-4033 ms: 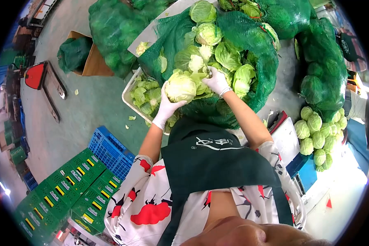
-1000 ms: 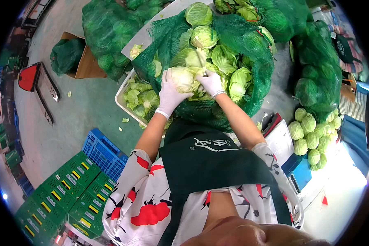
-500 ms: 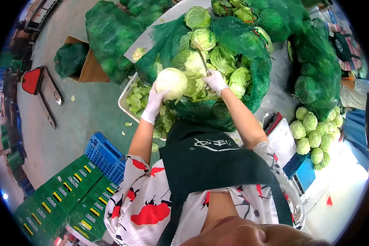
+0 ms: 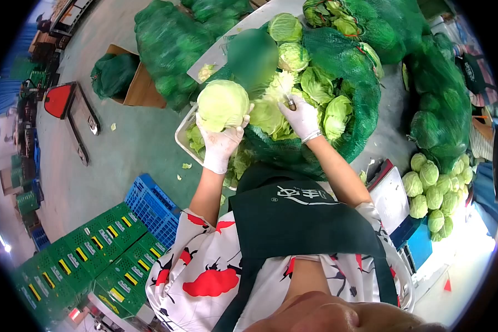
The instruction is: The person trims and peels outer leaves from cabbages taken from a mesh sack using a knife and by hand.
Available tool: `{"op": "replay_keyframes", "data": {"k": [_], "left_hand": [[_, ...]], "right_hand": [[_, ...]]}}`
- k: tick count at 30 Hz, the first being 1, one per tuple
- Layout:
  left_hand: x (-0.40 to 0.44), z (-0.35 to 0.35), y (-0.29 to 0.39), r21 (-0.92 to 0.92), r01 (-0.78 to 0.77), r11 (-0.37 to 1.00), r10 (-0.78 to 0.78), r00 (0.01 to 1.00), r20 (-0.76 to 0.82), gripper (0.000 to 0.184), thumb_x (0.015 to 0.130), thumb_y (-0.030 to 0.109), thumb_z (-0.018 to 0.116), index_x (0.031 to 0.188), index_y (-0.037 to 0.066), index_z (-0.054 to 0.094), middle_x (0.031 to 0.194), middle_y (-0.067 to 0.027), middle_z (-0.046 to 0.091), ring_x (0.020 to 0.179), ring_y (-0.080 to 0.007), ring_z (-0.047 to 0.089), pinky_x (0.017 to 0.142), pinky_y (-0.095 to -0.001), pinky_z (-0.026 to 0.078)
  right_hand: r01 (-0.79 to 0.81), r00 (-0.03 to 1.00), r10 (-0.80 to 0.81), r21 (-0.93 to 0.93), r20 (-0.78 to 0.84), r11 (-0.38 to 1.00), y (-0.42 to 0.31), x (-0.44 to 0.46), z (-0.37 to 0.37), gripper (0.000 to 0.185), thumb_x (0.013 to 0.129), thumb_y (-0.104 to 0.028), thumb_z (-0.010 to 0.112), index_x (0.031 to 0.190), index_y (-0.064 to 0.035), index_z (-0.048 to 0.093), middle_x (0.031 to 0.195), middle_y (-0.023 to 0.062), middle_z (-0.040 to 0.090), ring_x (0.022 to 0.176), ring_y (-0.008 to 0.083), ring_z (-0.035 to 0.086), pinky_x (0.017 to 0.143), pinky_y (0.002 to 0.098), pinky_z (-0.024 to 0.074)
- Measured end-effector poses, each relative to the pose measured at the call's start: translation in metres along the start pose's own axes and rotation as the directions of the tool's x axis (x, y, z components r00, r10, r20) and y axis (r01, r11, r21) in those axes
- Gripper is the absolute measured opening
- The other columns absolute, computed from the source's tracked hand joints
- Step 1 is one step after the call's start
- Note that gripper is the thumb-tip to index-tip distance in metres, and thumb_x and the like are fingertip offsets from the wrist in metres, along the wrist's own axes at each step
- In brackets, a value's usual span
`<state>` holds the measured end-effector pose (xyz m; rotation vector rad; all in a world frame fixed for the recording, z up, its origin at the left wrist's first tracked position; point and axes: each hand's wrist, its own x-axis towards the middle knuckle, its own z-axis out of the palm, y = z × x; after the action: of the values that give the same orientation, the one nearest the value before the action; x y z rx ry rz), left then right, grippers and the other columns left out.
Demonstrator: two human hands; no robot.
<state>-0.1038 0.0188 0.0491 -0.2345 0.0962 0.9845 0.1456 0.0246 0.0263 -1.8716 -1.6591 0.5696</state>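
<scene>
A pale, trimmed cabbage (image 4: 223,104) rests in my gloved left hand (image 4: 221,145), whose fingers cup it from below. To its right, my gloved right hand (image 4: 303,118) is closed around a knife (image 4: 291,103); only part of the handle shows and I cannot make out the blade. Both hands are over an open green mesh sack (image 4: 365,105) with several cabbages and loose leaves inside. A whole cabbage (image 4: 285,27) lies near the sack's far edge. Below my left hand, a white crate (image 4: 181,135) contains loose leaves.
Filled mesh sacks (image 4: 169,50) stand behind and to the right. A pile of cabbages (image 4: 434,191) lies at right. On the left are a red pallet jack (image 4: 61,100), a cardboard box (image 4: 144,88), green crates (image 4: 83,249) and a blue crate (image 4: 152,205). Leaf scraps (image 4: 186,165) dot the floor.
My left hand has raised and turned the cabbage, moving it away from the right hand. The right hand has shifted slightly, and the knife blade that showed earlier is no longer clear.
</scene>
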Motion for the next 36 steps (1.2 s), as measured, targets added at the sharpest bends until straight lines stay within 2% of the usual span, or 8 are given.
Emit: {"op": "replay_keyframes", "data": {"k": [4, 6, 10, 13, 22, 26, 29, 36], "left_hand": [[0.0, -0.013, -0.008, 0.523, 0.043, 0.852, -0.038, 0.999, -0.019, 0.091, 0.085, 0.073, 0.048, 0.155, 0.018, 0.028, 0.15, -0.0291, 0.034, 0.101, -0.0407, 0.059, 0.068, -0.0399, 0.058], [-0.003, -0.024, -0.014, 0.971, 0.064, 0.231, 0.03, 0.997, -0.073, 0.086, 0.087, 0.07, 0.047, 0.153, 0.017, 0.031, 0.148, -0.023, 0.041, 0.103, -0.0386, 0.059, 0.067, -0.04, 0.058], [0.011, -0.033, -0.032, 0.228, 0.279, 0.933, -0.321, 0.931, 0.175, 0.072, 0.093, 0.061, 0.042, 0.15, 0.018, 0.035, 0.147, -0.0115, 0.047, 0.119, -0.0346, 0.056, 0.071, -0.0449, 0.058], [0.008, -0.012, -0.055, 0.962, -0.082, -0.262, -0.018, 0.997, 0.08, 0.068, 0.094, 0.056, 0.049, 0.149, 0.018, 0.036, 0.142, -0.0137, 0.051, 0.125, -0.0355, 0.055, 0.079, -0.0441, 0.058], [0.017, 0.006, -0.07, 0.973, -0.147, 0.175, -0.038, 0.987, 0.156, 0.074, 0.086, 0.028, 0.072, 0.149, 0.013, 0.037, 0.145, -0.014, 0.049, 0.121, -0.029, 0.058, 0.091, -0.0429, 0.055], [0.018, 0.011, -0.068, 0.926, 0.029, 0.376, -0.174, 0.984, 0.039, 0.072, 0.089, 0.029, 0.068, 0.15, 0.009, 0.035, 0.146, -0.0138, 0.047, 0.119, -0.0286, 0.059, 0.092, -0.042, 0.053], [0.028, 0.035, -0.094, 0.943, 0.148, 0.299, -0.003, 0.988, -0.154, 0.07, 0.1, 0.052, 0.047, 0.152, 0.006, 0.032, 0.143, -0.014, 0.05, 0.119, -0.0296, 0.059, 0.082, -0.042, 0.056], [0.056, 0.056, -0.142, 0.968, 0.001, -0.25, -0.391, 0.915, -0.102, 0.073, 0.092, 0.025, 0.061, 0.153, 0.001, 0.029, 0.138, -0.0148, 0.049, 0.116, -0.0235, 0.057, 0.08, -0.0316, 0.055]], "right_hand": [[-0.456, 0.886, 0.248, 0.637, 0.393, 0.621, -0.034, 0.002, -0.028, 0.052, 0.09, -0.049, 0.068, 0.115, -0.0045, 0.07, 0.074, 0.0022, 0.065, 0.058, 0.0087, 0.062, 0.043, 0.023, 0.043], [-0.546, 0.823, 0.23, 0.612, 0.52, 0.572, -0.045, 0.007, -0.05, 0.051, 0.091, -0.049, 0.067, 0.115, -0.0033, 0.069, 0.078, 0.0033, 0.066, 0.055, 0.0089, 0.06, 0.044, 0.0232, 0.0425], [-0.476, 0.858, 0.089, 0.718, 0.505, 0.508, -0.064, 0.009, -0.078, 0.048, 0.092, -0.043, 0.068, 0.117, -0.0023, 0.069, 0.082, 0.0022, 0.066, 0.054, 0.0076, 0.055, 0.049, 0.0231, 0.0435], [-0.391, 0.893, 0.028, 0.744, 0.45, 0.542, -0.054, 0.013, -0.089, 0.034, 0.088, -0.026, 0.076, 0.115, -0.005, 0.07, 0.08, -0.001, 0.064, 0.055, 0.0055, 0.053, 0.049, 0.0226, 0.0437], [-0.403, 0.848, 0.506, 0.812, 0.158, 0.422, 0.017, 0.005, -0.104, 0.018, 0.083, -0.014, 0.079, 0.098, -0.0057, 0.073, 0.086, 0.0036, 0.07, 0.068, 0.0092, 0.064, 0.057, 0.0252, 0.0532], [-0.316, 0.949, 0.233, 0.658, 0.214, 0.683, 0.016, -0.044, -0.114, 0.063, 0.078, -0.051, 0.08, 0.125, -0.0109, 0.069, 0.112, 0.0131, 0.073, 0.091, 0.0191, 0.067, 0.085, 0.0283, 0.0531], [-0.48, 0.867, 0.209, 0.644, 0.453, 0.596, -0.016, -0.075, -0.155, 0.077, 0.078, -0.059, 0.077, 0.136, -0.0118, 0.059, 0.082, 0.0022, 0.062, 0.047, 0.009, 0.051, 0.038, 0.0254, 0.0399], [-0.596, 0.788, 0.309, 0.785, 0.532, 0.169, 0.04, -0.129, -0.191, 0.056, 0.08, -0.06, 0.075, 0.1, -0.0096, 0.062, 0.058, -0.0036, 0.046, 0.039, 0.006, 0.042, 0.031, 0.0215, 0.0277]]}}
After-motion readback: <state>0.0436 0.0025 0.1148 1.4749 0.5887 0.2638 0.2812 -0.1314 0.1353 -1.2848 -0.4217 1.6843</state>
